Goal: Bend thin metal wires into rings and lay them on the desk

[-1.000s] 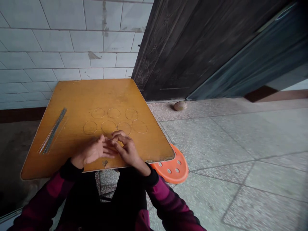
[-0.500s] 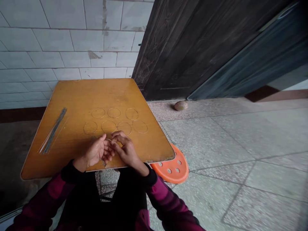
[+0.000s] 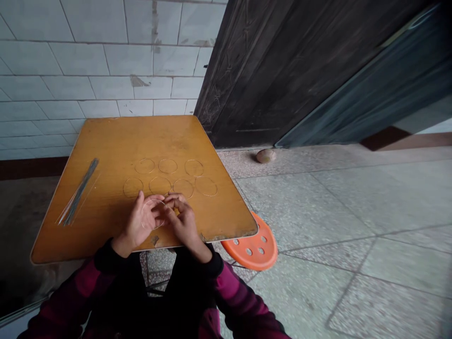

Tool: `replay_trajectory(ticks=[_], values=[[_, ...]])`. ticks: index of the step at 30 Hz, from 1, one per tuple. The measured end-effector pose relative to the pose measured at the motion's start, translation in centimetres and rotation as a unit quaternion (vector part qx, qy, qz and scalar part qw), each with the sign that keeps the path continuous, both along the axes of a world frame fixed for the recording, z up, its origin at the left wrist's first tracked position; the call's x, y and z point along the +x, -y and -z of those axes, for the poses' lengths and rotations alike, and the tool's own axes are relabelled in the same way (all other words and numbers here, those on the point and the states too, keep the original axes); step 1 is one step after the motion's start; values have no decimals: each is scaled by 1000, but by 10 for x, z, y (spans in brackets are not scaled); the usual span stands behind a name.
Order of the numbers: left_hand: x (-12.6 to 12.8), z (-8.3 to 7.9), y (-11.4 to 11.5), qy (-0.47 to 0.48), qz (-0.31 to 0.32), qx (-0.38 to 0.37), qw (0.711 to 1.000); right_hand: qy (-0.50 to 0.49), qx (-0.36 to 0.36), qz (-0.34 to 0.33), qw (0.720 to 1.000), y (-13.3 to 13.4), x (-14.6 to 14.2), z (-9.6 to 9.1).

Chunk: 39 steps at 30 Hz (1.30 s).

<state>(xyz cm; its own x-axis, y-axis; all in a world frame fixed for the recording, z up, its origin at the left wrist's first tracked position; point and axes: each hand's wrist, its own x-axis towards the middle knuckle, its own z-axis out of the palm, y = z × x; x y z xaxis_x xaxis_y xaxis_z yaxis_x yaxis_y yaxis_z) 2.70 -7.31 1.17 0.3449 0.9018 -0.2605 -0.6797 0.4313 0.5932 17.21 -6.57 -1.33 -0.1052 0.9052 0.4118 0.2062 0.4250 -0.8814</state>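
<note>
A thin wire ring is held up near the table's front edge. My right hand pinches its right side between thumb and fingers. Behind the ring, my left hand is open, palm turned toward it and fingers apart; whether its fingertips touch the wire I cannot tell. Just beyond my hands, several similar wire rings lie flat in two rows, among them a front ring at the right and a back ring behind it.
A bundle of straight wires lies at the left of the wooden table. Beside the table's right front corner stands an orange stool. White tiled wall and a dark door border the far side; a stone sits by the door.
My left hand has opened further, its thumb and fingers rising away from the ring. The ring now shows fully in front of the palm. My right hand keeps its pinch almost in place.
</note>
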Motion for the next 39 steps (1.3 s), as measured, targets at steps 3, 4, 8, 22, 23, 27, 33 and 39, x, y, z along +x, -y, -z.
replay_trajectory(ticks=[3, 4, 8, 22, 23, 27, 33, 39], values=[[1, 3, -2, -21, -12, -23, 999, 2, -15, 0, 1000, 3, -4, 4], [1, 3, -2, -29, -15, -30, 999, 3, -17, 0, 1000, 4, -5, 5], [0, 2, -6, -46, -11, -50, 998, 4, -13, -4, 1000, 6, -7, 8], [-13, 8, -6, 4, 114, -48, 992, 5, -12, -15, 1000, 5, 2, 0], [-13, 9, -7, 0, 112, -45, 993, 4, -12, -18, 1000, 5, 3, 0], [-13, 9, -10, -3, 120, -36, 992, -19, -30, -30, 999, 2, 4, 0], [-11, 0, -7, 26, 90, -55, 994, -63, -86, -57, 993, -9, 9, 1], [-7, 3, -6, 37, 44, -66, 996, -45, -91, -77, 992, -14, 14, -1]])
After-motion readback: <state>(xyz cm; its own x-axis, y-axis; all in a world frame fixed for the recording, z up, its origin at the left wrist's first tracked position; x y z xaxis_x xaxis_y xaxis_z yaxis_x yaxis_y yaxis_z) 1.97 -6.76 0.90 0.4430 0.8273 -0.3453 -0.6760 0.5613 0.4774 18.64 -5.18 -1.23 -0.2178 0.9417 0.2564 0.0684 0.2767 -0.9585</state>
